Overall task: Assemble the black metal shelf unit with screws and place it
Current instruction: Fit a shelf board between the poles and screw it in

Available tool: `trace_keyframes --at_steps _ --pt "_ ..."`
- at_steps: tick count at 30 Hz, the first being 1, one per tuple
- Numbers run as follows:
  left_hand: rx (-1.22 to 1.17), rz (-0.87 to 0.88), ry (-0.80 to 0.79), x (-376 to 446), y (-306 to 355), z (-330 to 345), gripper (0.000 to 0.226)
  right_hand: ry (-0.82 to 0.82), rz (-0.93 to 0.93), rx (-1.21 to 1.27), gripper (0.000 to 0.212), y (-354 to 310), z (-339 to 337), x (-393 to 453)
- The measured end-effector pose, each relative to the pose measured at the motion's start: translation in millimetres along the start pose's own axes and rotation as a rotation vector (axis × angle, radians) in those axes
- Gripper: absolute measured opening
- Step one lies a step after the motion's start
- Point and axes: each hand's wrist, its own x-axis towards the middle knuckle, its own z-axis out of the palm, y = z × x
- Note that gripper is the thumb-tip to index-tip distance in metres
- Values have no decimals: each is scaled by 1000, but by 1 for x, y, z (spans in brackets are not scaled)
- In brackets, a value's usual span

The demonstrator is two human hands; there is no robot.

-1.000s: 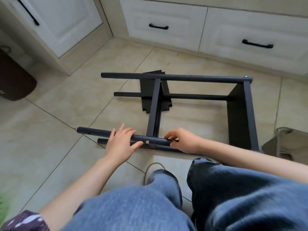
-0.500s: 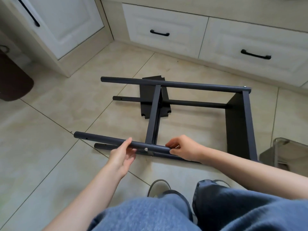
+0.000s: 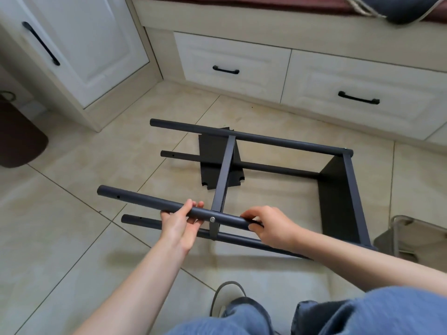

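The black metal shelf unit [image 3: 348, 189] lies on its side on the tiled floor [image 3: 72, 213], in front of the white drawers [image 3: 232, 66]. My left hand [image 3: 180, 224] grips the near upper tube [image 3: 145, 201] from below, with the fingers curled over its top. My right hand [image 3: 268, 224] grips the same tube a little to the right, fingers wrapped around it. Between my two hands a silver screw [image 3: 212, 219] sits in the tube, where the cross bar [image 3: 225, 172] joins. A loose black shelf panel [image 3: 212, 153] lies flat on the floor under the frame.
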Motion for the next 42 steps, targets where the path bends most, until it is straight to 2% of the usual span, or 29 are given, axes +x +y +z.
trace_keyframes --at_steps 10,15,19,23,26,32,36,42 --pt "141 179 -173 -34 32 49 56 96 -33 121 32 -7 -45 -19" --pt "223 315 -314 -60 44 87 55 141 -43 235 31 -5 -70 -36" --pt "331 450 -447 -85 43 120 56 242 -73 341 29 9 -83 -58" --pt "429 598 -562 -111 32 153 38 360 -72 433 24 24 -91 -78" --pt "512 691 -645 -126 24 168 36 425 -61 453 24 30 -91 -90" --pt "648 801 -776 -150 10 176 42 520 -23 530 23 36 -83 -105" --pt "686 819 -836 -161 7 171 42 509 2 512 16 35 -84 -114" --pt "780 862 -846 -172 12 158 37 514 47 526 9 51 -108 -136"
